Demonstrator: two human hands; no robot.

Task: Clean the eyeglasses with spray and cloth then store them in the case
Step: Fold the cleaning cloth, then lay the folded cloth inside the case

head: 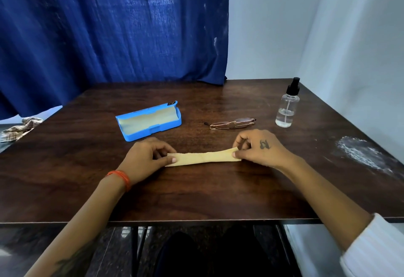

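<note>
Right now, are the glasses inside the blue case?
No, the glasses lie folded on the table, beside the open case.

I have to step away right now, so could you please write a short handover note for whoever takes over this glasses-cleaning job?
Left hand and right hand each pinch one end of the yellow cloth, stretched flat on the table.
Eyeglasses lie folded behind the cloth; spray bottle stands upright to their right.
Blue case lies open, far left of the glasses; only its lining shows inside.
Whether the lenses are already cleaned cannot be told.
Left: put the glasses in the case and close it.
</note>
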